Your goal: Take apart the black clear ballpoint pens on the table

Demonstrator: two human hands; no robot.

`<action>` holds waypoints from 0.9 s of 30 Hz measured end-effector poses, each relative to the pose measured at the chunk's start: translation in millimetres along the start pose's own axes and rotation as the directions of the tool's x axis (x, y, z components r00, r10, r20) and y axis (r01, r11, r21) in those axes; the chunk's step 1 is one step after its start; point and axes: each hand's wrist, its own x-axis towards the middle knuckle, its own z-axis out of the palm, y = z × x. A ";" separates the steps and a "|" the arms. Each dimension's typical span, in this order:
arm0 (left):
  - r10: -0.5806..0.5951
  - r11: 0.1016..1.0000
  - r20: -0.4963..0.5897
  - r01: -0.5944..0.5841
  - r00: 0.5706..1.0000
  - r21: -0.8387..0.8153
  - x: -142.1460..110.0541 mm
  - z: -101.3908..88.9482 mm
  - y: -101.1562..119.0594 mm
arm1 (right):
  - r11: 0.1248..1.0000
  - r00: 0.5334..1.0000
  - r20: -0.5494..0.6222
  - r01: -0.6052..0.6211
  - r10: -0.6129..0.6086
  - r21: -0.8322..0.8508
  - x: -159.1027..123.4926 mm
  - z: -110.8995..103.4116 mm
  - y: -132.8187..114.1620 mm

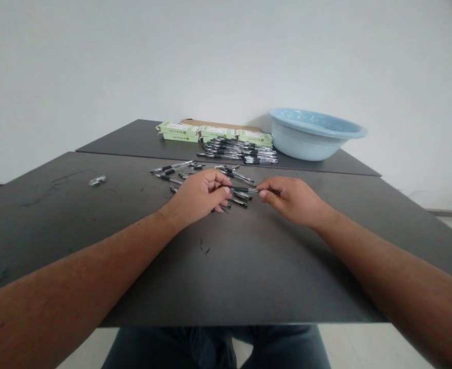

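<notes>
Between my two hands a pen with a black grip and clear barrel is held level, just above the dark table. My left hand pinches its left end between thumb and fingers. On the right end, the thumb and forefinger of my right hand are closed. Loose pens of the same kind lie scattered on the table behind and beneath my hands, partly covered by the left one. Whether the held pen has a cap is hidden by my fingers.
Farther back lies a thick pile of pens in front of several pale green boxes. A light blue basin stands at the back right. A small clear, shiny piece rests on the left of the table. A seam crosses the tabletop.
</notes>
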 end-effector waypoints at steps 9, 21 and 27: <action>-0.013 1.000 0.004 0.013 1.000 0.022 -2.3 0.8 0.6 | 0.983 0.996 0.009 -0.089 0.089 0.164 -0.2 2.6 -4.6; 0.045 0.996 -0.079 -0.038 0.996 0.083 -1.0 -2.6 -7.9 | 0.932 0.981 -0.031 -0.190 0.190 -0.308 51.8 -10.4 59.2; 0.109 0.982 -0.073 -0.096 0.991 0.164 -2.3 -3.8 -12.5 | 0.805 0.932 -0.147 -0.361 0.332 -0.470 115.8 -14.4 125.8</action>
